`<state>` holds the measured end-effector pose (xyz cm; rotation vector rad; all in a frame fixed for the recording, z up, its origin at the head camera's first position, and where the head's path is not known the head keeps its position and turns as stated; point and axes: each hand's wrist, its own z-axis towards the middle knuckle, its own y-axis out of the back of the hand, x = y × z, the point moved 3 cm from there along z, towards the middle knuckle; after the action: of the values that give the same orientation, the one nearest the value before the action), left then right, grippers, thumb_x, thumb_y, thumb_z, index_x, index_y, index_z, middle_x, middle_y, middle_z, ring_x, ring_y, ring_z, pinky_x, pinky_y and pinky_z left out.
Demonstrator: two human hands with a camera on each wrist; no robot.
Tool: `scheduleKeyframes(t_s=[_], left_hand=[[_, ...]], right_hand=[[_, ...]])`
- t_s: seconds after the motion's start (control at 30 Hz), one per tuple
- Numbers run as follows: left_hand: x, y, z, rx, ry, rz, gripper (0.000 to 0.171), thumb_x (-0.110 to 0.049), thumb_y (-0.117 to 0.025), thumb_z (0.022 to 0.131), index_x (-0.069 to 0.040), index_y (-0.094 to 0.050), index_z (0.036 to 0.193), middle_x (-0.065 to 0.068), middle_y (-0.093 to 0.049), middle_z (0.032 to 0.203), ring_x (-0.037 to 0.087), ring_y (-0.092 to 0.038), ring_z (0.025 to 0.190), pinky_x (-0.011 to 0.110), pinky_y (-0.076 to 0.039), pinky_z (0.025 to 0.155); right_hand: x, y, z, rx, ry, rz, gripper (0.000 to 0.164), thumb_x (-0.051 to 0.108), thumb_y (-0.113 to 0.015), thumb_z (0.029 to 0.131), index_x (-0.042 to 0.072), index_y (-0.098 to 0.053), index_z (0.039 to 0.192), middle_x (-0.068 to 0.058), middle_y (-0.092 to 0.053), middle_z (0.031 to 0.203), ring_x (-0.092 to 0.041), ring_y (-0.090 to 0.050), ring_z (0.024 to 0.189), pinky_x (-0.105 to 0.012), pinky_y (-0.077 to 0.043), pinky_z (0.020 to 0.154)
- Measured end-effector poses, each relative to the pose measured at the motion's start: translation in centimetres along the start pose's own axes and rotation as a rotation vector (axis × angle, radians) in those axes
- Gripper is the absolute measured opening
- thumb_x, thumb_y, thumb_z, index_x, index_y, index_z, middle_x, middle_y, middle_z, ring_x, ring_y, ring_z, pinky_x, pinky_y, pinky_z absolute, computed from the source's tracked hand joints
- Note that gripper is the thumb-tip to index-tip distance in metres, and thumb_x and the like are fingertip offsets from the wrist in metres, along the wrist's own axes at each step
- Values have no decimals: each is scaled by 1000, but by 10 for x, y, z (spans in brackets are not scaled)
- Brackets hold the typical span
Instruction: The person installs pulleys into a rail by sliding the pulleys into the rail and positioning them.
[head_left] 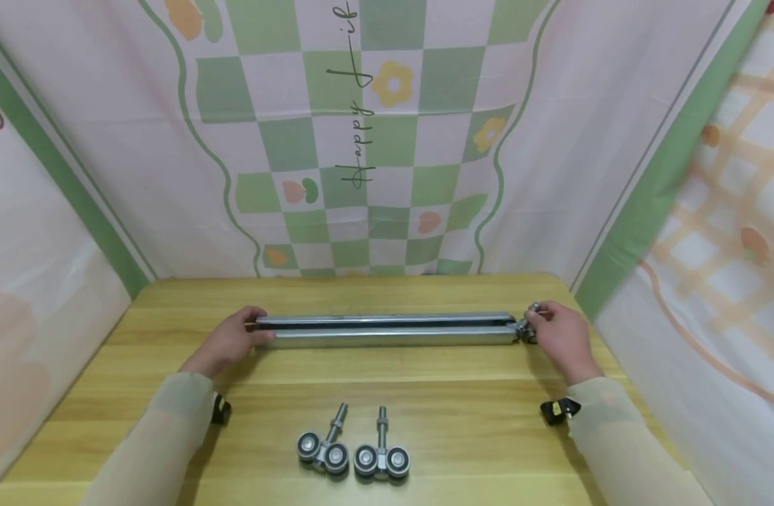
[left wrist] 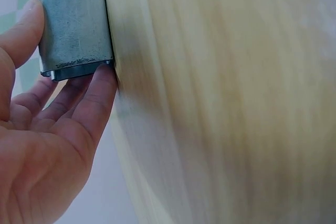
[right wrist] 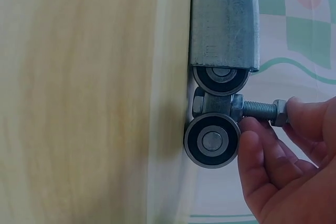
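A long metal track rail (head_left: 387,337) lies across the wooden table, its slot facing up. My left hand (head_left: 231,343) holds the rail's left end, thumb on the near side wall and fingers at the end opening, as the left wrist view shows. At the other end my right hand (head_left: 560,339) pinches the threaded bolt of a roller trolley (right wrist: 212,140). One wheel of that trolley sits partly inside the rail's end; the other wheel is outside, and the bolt points up from the table. Two more roller trolleys, a left one (head_left: 323,453) and a right one (head_left: 382,457), lie nearer to me.
The wooden table (head_left: 462,429) carries everything. Behind it hangs a green and white checked curtain (head_left: 387,140), with more cloth at both sides. A small black device (head_left: 559,411) is strapped at my right wrist, and another (head_left: 221,409) at my left.
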<state>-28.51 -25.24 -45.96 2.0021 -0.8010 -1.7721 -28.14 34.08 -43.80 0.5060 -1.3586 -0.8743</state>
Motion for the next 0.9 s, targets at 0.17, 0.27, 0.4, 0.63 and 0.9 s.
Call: scheduleKeyframes(t_s=[0.17,0.27,0.4,0.63,0.9], left_hand=[[0,0,-1,4,2,-5,53,-31,-70,95,-5,-48,135,21,-49,139,41,-44,127,54,-40,100],[0,0,-1,4,9,-12,53,-31,-71,94,-6,-49,135,20,-50,139,41,-44,128,55,-39,101],[1,0,-1,0,24,-11,54,-32,-71,94,-7,-48,136,19,-50,139,41,-44,128,56,-38,103],[-2,-2,-2,-6,21,-4,53,-31,-70,95,-6,-48,136,21,-49,140,41,-44,128,57,-37,103],[-3,-1,-3,-6,11,-2,52,-29,-70,95,-5,-48,136,22,-49,139,42,-44,128,56,-38,102]], right_hand=[[-1,-2,0,9,-1,18,30,27,-56,103,0,-66,114,-25,-67,113,-41,-62,101,-49,-49,78],[1,-4,1,26,10,20,32,29,-55,103,1,-66,115,-25,-66,115,-42,-60,104,-53,-48,82],[7,-6,2,70,49,4,34,31,-54,103,1,-66,115,-24,-66,113,-41,-60,102,-56,-46,84],[19,-9,0,115,81,54,43,34,-56,103,0,-61,127,-22,-64,115,-40,-59,104,-55,-47,85],[25,-8,-1,-37,158,64,37,28,-56,103,1,-64,128,-20,-66,115,-34,-61,102,-51,-49,82]])
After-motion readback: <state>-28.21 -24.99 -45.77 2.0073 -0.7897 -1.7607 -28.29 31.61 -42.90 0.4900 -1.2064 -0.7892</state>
